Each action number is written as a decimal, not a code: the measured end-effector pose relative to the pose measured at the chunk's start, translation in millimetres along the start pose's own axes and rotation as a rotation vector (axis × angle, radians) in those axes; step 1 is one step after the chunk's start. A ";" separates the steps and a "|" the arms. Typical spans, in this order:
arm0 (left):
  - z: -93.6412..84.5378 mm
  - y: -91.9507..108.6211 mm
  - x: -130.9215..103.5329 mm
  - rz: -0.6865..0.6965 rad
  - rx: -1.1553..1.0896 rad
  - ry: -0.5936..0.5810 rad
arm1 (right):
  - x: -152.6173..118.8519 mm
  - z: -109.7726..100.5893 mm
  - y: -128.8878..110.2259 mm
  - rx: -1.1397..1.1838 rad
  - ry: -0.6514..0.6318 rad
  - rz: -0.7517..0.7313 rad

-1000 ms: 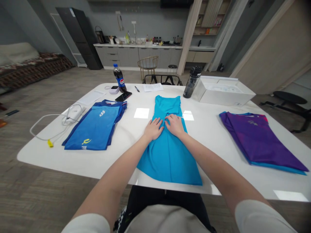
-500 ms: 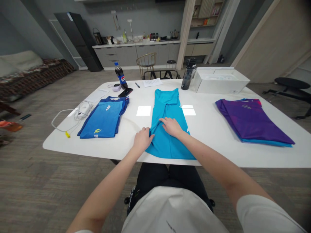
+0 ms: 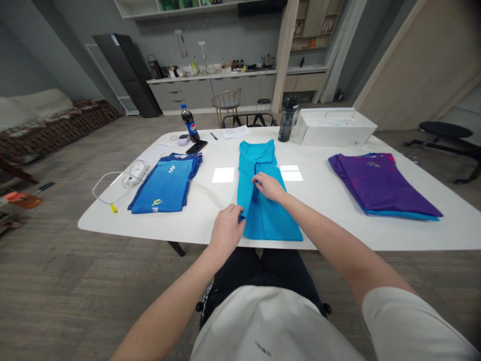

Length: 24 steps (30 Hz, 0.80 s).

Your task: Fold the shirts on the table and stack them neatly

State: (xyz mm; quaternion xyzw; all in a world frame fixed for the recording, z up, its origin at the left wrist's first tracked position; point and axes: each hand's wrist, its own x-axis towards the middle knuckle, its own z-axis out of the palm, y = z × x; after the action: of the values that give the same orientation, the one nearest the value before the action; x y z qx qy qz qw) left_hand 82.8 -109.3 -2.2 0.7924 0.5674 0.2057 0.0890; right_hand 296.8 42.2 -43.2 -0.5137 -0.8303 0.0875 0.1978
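Head view: a turquoise garment (image 3: 259, 210) lies at the near middle of the table (image 3: 210, 198), between blue clothes (image 3: 161, 183) and purple clothes (image 3: 379, 185). The left hand (image 3: 228, 226) pinches its left edge; the right hand (image 3: 270, 187) touches the centre fold, grip unclear — probably mid-fold, calling for that edge laid flat. Half a second ago, its near-left corner flared wider.

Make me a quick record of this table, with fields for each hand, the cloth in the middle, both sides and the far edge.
Left hand: pinching the turquoise garment at its left edge
Right hand: fingers touching the garment's middle; grip unclear
Garment: lying lengthwise on the white table, partly folded
Left side: folded blue clothing, white cable
Right side: folded purple clothing
Far edge: cola bottle, printed sheet, dark tumbler, white box
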 end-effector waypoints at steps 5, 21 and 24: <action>31.5 48.2 -1.3 0.271 0.154 -0.182 | -25.8 -7.6 21.0 -0.003 -0.008 0.041; 48.8 -20.0 9.2 0.511 0.033 -0.419 | -107.7 -4.5 6.2 -0.096 -0.112 -0.082; 50.2 -29.2 10.3 0.492 -0.022 -0.388 | -121.2 -4.1 2.5 -0.082 -0.158 -0.175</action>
State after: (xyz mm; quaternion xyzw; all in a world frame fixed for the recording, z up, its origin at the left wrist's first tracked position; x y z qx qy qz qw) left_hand 81.8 -85.1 -56.1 0.9294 0.3286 0.0720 0.1518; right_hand 348.3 -64.4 -69.3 -0.4386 -0.8877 0.0761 0.1175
